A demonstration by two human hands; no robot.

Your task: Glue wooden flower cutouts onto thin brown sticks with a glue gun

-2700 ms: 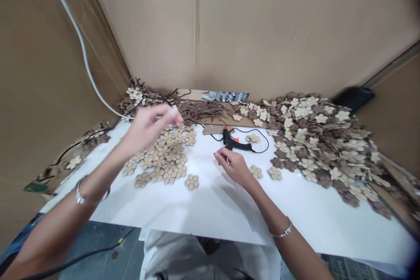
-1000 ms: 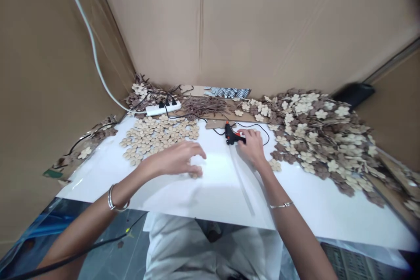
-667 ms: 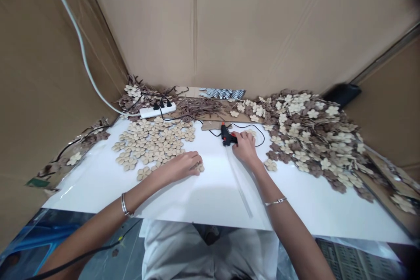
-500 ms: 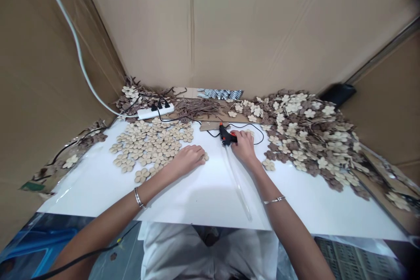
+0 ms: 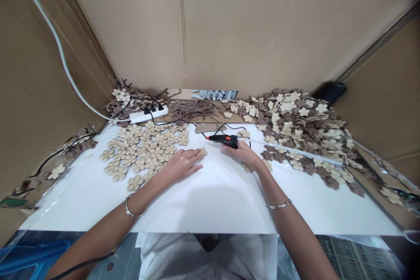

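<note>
My right hand (image 5: 242, 154) is closed around a black and orange glue gun (image 5: 223, 139), held level with its nozzle pointing left. A long clear glue stick (image 5: 295, 149) runs out of the gun's back toward the right. My left hand (image 5: 182, 163) lies flat on the white table (image 5: 210, 197), fingers stretched out over a pale wooden flower (image 5: 202, 152) just left of the nozzle. A spread of flat pale wooden flowers (image 5: 141, 151) lies to the left of that hand.
A big heap of brown and cream flowers (image 5: 305, 131) fills the right back of the table. A white power strip (image 5: 148, 114) with plugs, brown sticks (image 5: 193, 109) and a white cable (image 5: 59, 48) lie at the back left. Cardboard walls (image 5: 246, 30) enclose the table.
My right hand has picked up the glue gun and turned it so the nozzle points left and the stick trails right. My left hand came down onto a flower and stays there.
</note>
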